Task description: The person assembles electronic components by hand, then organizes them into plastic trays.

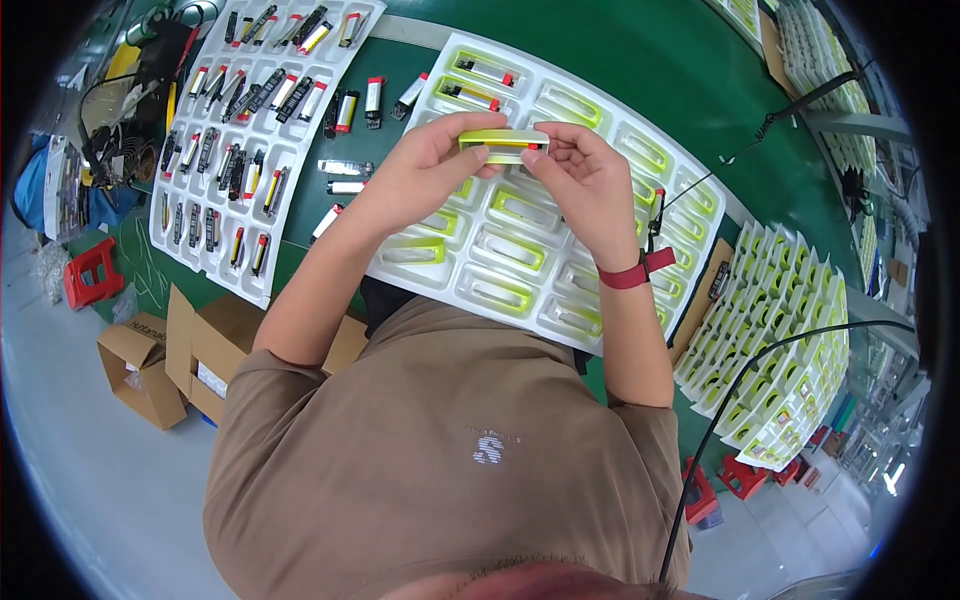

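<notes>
Between both hands, above the middle tray, is a lime-green plastic casing (503,135). A thin part with yellow and red on it lies inside its opening. My left hand (425,170) pinches the casing's left end, fingers closed. My right hand (588,180) holds the right end, its thumb at the red tip of the inner part; a red strap circles this wrist. Below them, the white moulded tray (460,272) holds lime-green casings in its pockets. Two casings at its far left, such as the upper casing (485,72), contain battery-like parts with red ends.
A second white tray (290,228) on the left carries many small battery and circuit-board parts. Several loose parts, including a white-and-red battery (374,100), lie between the trays on the green table (440,42). Stacked trays (770,340) stand right; cardboard boxes (205,345) sit lower left.
</notes>
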Motion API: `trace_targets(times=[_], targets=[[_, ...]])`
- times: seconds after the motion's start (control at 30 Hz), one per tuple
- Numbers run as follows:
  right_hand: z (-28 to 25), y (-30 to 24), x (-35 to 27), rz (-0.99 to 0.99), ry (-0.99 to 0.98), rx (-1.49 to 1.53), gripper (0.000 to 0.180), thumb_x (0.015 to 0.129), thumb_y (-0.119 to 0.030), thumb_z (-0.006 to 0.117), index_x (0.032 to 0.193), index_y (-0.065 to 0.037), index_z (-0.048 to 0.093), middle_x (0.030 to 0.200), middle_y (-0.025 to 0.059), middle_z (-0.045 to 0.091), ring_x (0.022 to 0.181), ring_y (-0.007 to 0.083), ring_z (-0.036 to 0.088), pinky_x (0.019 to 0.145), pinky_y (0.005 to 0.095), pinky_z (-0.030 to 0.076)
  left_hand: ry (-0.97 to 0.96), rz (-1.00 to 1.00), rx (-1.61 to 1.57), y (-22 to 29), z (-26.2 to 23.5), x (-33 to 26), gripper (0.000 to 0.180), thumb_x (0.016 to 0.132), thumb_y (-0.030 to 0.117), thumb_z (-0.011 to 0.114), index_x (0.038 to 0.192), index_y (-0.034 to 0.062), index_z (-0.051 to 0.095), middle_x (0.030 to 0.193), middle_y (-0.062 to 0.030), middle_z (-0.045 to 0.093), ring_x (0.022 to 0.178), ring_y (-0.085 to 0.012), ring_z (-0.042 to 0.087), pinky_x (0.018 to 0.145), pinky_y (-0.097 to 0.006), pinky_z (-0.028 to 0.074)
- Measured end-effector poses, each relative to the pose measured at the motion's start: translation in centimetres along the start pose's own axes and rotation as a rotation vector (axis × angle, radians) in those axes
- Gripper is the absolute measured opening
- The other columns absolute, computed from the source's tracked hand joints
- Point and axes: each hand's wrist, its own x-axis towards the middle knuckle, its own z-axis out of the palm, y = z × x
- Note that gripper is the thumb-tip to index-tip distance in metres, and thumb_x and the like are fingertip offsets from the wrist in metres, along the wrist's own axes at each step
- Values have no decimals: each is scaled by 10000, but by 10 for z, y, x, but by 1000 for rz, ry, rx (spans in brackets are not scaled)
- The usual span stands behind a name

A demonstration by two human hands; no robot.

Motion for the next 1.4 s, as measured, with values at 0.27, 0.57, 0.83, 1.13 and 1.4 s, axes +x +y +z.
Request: trace_targets(times=[0.27,0.57,0.83,1.13,1.4], targets=[[10,-8,-2,-136,29,-228,224,860,-81,785,1053,5,708,890,50,678,784,105,644,744,266,560,6,6,338,2,-11,-4,352,994,60,580,1335,-8,633,1036,-67,715,861,-94,652,795,-251,523],[21,5,1,-182,-33,-78,179,833,-39,793,977,0,695,829,31,642,724,87,606,678,241,523,38,61,258,-2,-21,-18,342,978,0,579,1309,-2,662,1142,-77,711,850,-96,647,796,-243,533],[32,1,-3,-154,-29,-150,181,865,-8,768,1016,-6,667,906,21,658,798,76,613,737,236,519,27,0,178,-3,-32,-21,341,997,34,592,1334,16,647,1102,-48,699,840,-70,628,787,-230,524],[63,-1,-18,-176,195,297,204,947,4,686,1117,-5,575,975,63,676,832,105,651,750,255,546,177,172,-310,8,17,1,285,1037,110,505,1306,20,542,1187,-59,684,868,-43,546,778,-223,459],[54,-8,-17,-219,183,362,199,944,12,686,1104,-19,572,956,55,690,804,83,646,710,227,522,211,220,-236,17,27,-2,229,1045,109,481,1263,77,544,1215,-34,671,859,-33,507,751,-217,429]])
